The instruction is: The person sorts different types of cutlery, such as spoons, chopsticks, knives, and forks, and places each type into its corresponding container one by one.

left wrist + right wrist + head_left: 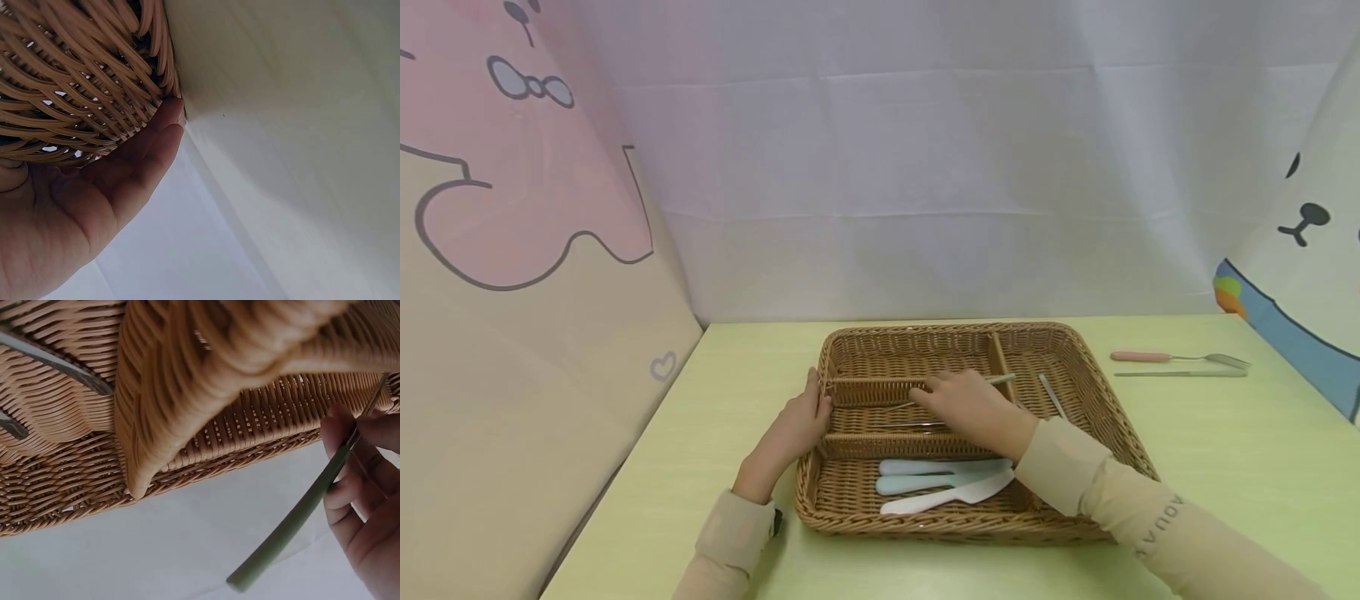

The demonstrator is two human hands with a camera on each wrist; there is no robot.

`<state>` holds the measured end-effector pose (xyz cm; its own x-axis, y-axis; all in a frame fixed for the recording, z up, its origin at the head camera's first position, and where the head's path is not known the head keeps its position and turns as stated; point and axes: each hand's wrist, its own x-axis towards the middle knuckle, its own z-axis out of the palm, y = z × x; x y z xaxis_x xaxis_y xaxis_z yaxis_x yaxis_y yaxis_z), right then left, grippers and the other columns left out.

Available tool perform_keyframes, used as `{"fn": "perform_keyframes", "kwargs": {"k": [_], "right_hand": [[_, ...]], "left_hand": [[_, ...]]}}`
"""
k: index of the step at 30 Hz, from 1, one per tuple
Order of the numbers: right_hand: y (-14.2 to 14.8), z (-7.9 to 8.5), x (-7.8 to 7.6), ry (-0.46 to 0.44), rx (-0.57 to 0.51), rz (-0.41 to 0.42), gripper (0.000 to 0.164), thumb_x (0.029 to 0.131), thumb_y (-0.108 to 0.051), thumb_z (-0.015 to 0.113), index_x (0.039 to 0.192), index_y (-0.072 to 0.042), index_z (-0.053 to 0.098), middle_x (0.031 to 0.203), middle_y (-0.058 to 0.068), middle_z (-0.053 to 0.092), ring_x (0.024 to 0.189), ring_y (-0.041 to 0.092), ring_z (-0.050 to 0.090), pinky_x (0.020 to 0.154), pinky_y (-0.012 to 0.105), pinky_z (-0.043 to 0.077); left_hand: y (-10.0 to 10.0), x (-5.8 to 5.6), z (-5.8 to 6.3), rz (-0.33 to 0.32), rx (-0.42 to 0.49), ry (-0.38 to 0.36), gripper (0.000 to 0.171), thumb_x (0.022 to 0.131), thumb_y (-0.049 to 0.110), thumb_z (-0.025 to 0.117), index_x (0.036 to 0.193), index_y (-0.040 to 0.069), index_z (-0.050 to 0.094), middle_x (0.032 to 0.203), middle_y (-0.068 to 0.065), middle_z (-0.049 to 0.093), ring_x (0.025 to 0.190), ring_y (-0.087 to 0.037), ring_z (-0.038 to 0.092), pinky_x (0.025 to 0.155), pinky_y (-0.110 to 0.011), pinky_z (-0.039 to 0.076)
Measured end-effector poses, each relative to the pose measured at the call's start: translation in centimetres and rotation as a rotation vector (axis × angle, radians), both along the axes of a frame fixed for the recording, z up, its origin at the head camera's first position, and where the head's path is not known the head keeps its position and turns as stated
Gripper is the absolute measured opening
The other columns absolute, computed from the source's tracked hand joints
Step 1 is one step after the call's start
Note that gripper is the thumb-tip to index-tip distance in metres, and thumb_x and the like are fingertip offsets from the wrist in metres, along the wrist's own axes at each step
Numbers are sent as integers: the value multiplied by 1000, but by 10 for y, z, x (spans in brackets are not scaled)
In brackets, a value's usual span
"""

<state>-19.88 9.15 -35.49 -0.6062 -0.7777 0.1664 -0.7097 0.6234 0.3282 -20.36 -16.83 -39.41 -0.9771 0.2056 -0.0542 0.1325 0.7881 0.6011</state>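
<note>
A brown wicker basket [955, 525] with several compartments stands on the table. My left hand [792, 429] holds its left side, fingers along the outer wall and thumb at the rim; in the left wrist view the fingers [150, 162] lie against the wicker. Over the middle left compartment, my right hand [973, 408] pinches a slim utensil with a green handle [287, 528] by its thin metal part. Its working end is hidden, so I cannot tell its kind. Beneath that hand lies shiny metal cutlery [910, 425].
Pale blue, mint and white knives [917, 503] fill part of the front compartment. A metal utensil [1052, 396] lies in the right compartment. On the table to the right are a pink-handled fork [1142, 357] and a thin utensil with a pale handle [1213, 373].
</note>
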Motion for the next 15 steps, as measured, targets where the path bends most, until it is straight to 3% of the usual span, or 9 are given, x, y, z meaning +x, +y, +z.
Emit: {"fn": "perform_keyframes", "kwargs": {"k": [3, 6, 10, 15], "right_hand": [[-2, -3, -1, -4, 8, 17, 29, 80, -7, 68, 105, -14, 57, 91, 3, 67, 68, 14, 61, 41, 22, 31], [-5, -5, -1, -23, 32, 34, 26, 80, -8, 68, 104, -14, 59, 89, 1, 68, 72, 13, 62, 46, 21, 40], [-7, -7, -1, -88, 65, 56, 21, 80, -9, 68, 100, -15, 66, 93, -2, 67, 81, 11, 63, 58, 20, 49], [-8, -11, -2, -187, 66, 57, 23, 81, -7, 66, 103, -14, 69, 101, 0, 67, 87, 13, 63, 63, 19, 51]], "left_hand": [[0, 0, 0, -1, 3, 1, 64, 100, 20, 33, 145, -4, -6, 49, 0, 39, 37, -9, 29, 36, -20, 29], [-1, 0, 0, -6, 5, 1, 64, 100, 20, 33, 144, -4, -6, 49, 0, 39, 36, -10, 29, 35, -19, 28], [0, 0, 0, -6, 7, -2, 64, 100, 20, 33, 144, -4, -6, 49, 0, 38, 37, -9, 29, 35, -19, 28], [0, 0, 0, -5, 5, -7, 64, 100, 20, 32, 144, -4, -7, 49, 0, 38, 37, -9, 29, 36, -20, 28]]}}
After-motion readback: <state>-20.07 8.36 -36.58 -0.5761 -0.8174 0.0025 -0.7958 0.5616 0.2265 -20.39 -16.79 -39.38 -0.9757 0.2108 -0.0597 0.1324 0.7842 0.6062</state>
